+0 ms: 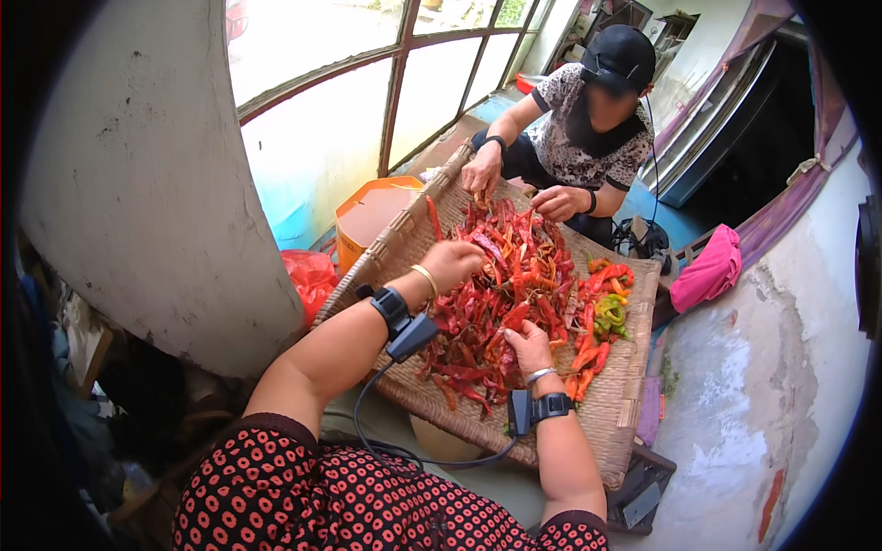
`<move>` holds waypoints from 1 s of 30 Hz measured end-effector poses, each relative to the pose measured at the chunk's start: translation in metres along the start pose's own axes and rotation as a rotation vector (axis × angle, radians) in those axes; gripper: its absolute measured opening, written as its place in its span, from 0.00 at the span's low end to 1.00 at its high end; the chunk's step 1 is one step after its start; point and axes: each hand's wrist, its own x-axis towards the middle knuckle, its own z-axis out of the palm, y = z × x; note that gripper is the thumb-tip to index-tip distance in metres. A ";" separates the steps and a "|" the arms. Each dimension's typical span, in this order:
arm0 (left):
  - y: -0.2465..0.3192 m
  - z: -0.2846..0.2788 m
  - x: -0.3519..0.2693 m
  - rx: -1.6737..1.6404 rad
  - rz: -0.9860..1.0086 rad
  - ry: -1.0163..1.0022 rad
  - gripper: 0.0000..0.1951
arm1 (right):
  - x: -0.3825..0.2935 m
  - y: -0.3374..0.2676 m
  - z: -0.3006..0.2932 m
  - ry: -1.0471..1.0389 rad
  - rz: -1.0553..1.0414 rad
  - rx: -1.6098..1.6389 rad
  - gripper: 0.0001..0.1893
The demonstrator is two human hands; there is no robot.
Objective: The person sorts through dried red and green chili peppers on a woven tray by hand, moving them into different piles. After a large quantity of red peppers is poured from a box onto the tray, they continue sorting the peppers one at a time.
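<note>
A heap of dried red chili peppers (475,310) lies on a rectangular woven tray (630,386). Above the heap's left side is my left hand (451,265), its fingers bent together; whether they pinch anything is not clear. My right hand (530,348), at the near right side of the heap, holds a red chili pepper (513,318) between thumb and fingers. Fresher red and orange peppers (589,344) and a few green peppers (610,313) lie apart along the tray's right side.
Across the tray a person (586,131) reaches both hands to the far end of the heap. An orange container (351,237) and a red plastic bag (306,275) stand left of the tray. A pink cloth (710,268) hangs at the right, near the wall. Cables run between my wrist devices.
</note>
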 end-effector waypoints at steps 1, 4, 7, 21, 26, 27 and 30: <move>0.002 0.007 -0.005 -0.025 -0.003 -0.200 0.10 | 0.000 -0.001 0.000 0.026 -0.038 0.119 0.08; -0.002 0.024 -0.023 0.187 0.022 -0.543 0.14 | -0.002 -0.006 0.001 0.015 -0.061 0.185 0.07; -0.007 0.038 -0.036 0.079 -0.140 -0.703 0.13 | -0.005 -0.011 0.003 -0.031 -0.078 0.246 0.07; 0.021 -0.022 0.007 -0.479 -0.232 0.160 0.13 | -0.003 -0.009 -0.003 0.041 0.042 0.170 0.10; -0.022 -0.034 0.021 -0.600 -0.270 0.457 0.14 | -0.004 -0.011 0.001 0.022 0.021 0.161 0.10; -0.024 -0.027 0.017 -0.457 -0.298 0.462 0.14 | -0.004 -0.010 0.001 0.018 0.016 0.140 0.10; -0.020 0.000 0.007 -0.192 -0.195 0.125 0.19 | -0.001 -0.007 -0.003 -0.002 0.023 0.013 0.10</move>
